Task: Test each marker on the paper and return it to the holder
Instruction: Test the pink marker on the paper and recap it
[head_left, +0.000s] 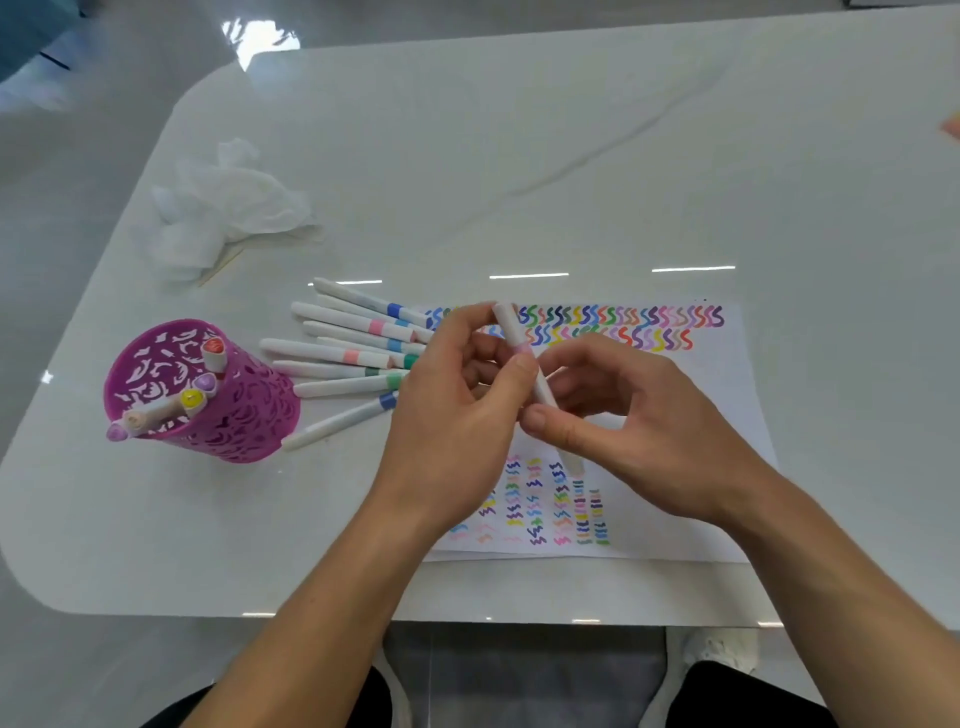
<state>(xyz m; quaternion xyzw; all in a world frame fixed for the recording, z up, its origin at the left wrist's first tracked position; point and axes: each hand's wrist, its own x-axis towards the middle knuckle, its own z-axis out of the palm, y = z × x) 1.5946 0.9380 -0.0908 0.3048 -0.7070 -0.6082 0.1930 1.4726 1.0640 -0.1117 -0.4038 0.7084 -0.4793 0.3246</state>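
Head view: left hand (457, 395) and right hand (623, 415) both pinch a seemingly pink-banded marker (524, 364) above the paper (701, 467).

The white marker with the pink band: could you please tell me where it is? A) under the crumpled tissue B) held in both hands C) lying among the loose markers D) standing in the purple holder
B: the left hand and the right hand both pinch the white marker with the pink band above the scribbled white paper.

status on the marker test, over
Grip: left hand and right hand both pinch one pink-banded marker over the paper. Holder part filled, loose markers beside it. Nothing blocking.
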